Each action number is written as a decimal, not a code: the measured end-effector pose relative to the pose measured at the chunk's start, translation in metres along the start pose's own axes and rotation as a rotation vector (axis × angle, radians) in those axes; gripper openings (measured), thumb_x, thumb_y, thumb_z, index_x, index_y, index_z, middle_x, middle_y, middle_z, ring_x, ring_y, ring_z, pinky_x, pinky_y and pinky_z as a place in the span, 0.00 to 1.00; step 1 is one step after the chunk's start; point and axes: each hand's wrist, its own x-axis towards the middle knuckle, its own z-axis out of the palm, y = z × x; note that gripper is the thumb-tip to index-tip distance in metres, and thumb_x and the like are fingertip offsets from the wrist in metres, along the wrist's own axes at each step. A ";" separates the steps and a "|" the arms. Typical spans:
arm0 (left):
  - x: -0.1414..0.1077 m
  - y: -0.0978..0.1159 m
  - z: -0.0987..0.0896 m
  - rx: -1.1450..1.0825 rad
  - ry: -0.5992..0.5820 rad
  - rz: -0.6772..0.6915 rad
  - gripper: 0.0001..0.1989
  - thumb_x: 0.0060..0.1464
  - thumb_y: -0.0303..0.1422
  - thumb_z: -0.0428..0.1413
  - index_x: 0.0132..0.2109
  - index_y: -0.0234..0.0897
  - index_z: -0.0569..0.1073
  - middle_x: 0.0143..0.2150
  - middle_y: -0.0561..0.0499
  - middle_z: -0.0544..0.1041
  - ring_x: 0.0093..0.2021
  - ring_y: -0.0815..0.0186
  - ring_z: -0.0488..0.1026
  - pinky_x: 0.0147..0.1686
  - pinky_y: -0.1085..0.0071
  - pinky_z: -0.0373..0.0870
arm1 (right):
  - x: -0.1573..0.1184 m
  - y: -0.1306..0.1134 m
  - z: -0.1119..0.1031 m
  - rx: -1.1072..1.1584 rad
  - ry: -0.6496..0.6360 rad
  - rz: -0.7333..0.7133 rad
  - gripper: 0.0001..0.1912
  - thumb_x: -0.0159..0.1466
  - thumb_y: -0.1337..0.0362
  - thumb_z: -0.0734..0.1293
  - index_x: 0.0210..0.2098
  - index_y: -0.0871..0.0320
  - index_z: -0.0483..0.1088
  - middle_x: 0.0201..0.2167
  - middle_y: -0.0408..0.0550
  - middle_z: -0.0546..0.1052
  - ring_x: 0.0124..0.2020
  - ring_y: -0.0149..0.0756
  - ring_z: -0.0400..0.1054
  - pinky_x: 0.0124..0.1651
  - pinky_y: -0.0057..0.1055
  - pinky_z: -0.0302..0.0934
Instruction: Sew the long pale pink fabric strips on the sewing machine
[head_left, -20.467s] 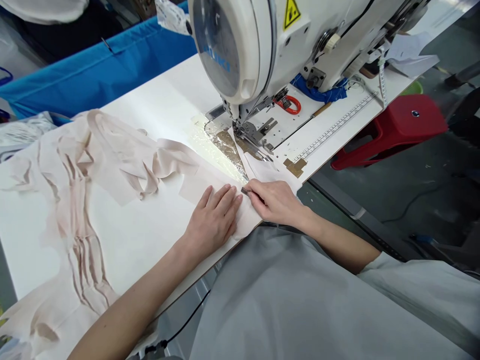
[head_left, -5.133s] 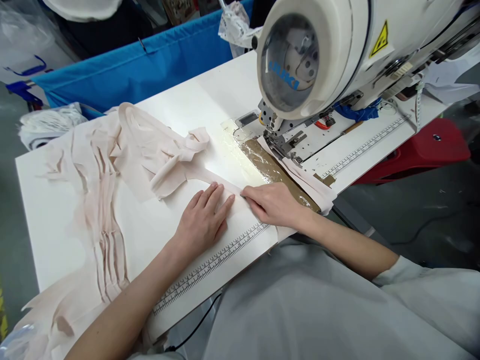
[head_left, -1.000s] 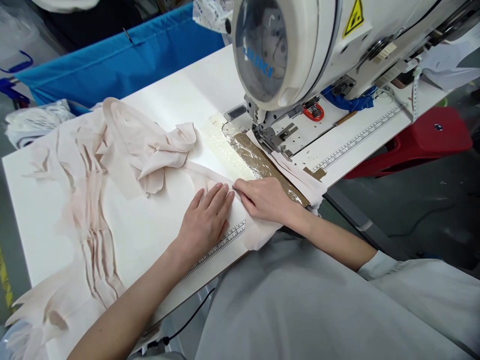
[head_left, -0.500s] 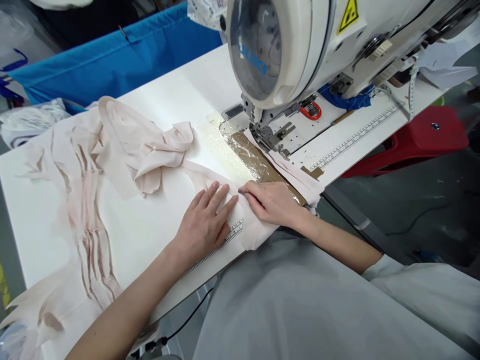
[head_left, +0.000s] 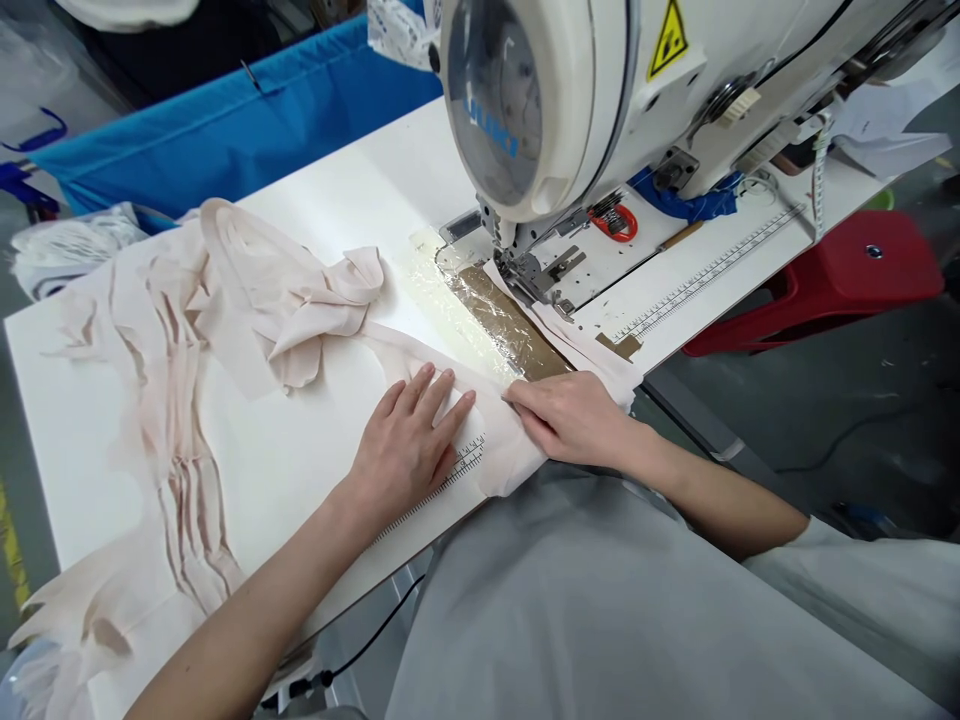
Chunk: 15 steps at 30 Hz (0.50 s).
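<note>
Pale pink fabric (head_left: 322, 300) lies bunched on the white table (head_left: 277, 450), with a narrow part running right under my hands. My left hand (head_left: 409, 430) lies flat on that part with its fingers spread, beside a printed ruler scale (head_left: 469, 455). To its right my right hand (head_left: 566, 415) is closed, thumb and fingers pinched together low over the fabric. What sits between those fingertips is too small to name. Another fabric strip (head_left: 585, 345) runs from under the sewing machine's presser foot (head_left: 525, 275) to the table's front edge.
The white sewing machine head (head_left: 525, 100) stands over the back of the table. Red-handled scissors (head_left: 619, 222) lie beside it. A blue cloth bin (head_left: 225, 130) is behind the table, a red stool (head_left: 862, 265) at the right. Pleated pink fabric (head_left: 187, 440) covers the left side.
My right hand has slid to the right along the fabric, and the small dark tool seen at its fingertips before is now hidden. My left hand has stayed in place. The view has shifted slightly.
</note>
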 end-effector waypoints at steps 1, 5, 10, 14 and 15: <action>0.001 0.000 -0.001 -0.002 -0.005 -0.001 0.25 0.56 0.29 0.52 0.62 0.36 0.66 0.63 0.36 0.67 0.65 0.44 0.61 0.56 0.50 0.66 | -0.005 0.003 -0.001 0.058 0.021 0.020 0.09 0.65 0.68 0.54 0.35 0.56 0.65 0.22 0.41 0.72 0.22 0.31 0.62 0.26 0.29 0.43; 0.003 0.003 -0.001 -0.035 -0.005 0.013 0.24 0.56 0.27 0.51 0.60 0.31 0.67 0.64 0.36 0.66 0.66 0.46 0.59 0.58 0.49 0.65 | -0.015 0.007 0.002 0.217 0.162 0.110 0.09 0.68 0.64 0.54 0.39 0.55 0.64 0.22 0.39 0.72 0.21 0.30 0.61 0.27 0.26 0.48; 0.004 0.009 0.000 -0.032 0.006 0.068 0.24 0.58 0.27 0.48 0.61 0.27 0.65 0.63 0.37 0.67 0.64 0.51 0.63 0.62 0.50 0.62 | -0.007 -0.001 0.018 0.136 0.205 0.072 0.12 0.69 0.64 0.53 0.42 0.58 0.66 0.28 0.44 0.77 0.27 0.32 0.69 0.27 0.27 0.47; 0.005 0.016 0.000 -0.004 -0.009 0.064 0.26 0.57 0.30 0.52 0.63 0.32 0.65 0.63 0.34 0.66 0.65 0.47 0.62 0.61 0.47 0.61 | -0.005 -0.003 0.023 0.075 0.197 0.072 0.13 0.70 0.64 0.52 0.43 0.59 0.67 0.30 0.46 0.78 0.30 0.33 0.72 0.26 0.27 0.47; 0.005 0.018 0.000 0.006 -0.012 0.063 0.27 0.56 0.30 0.53 0.63 0.33 0.65 0.63 0.33 0.66 0.65 0.45 0.62 0.61 0.47 0.61 | -0.005 -0.003 0.023 0.063 0.186 0.070 0.14 0.70 0.64 0.52 0.43 0.59 0.67 0.30 0.46 0.79 0.31 0.33 0.72 0.27 0.27 0.47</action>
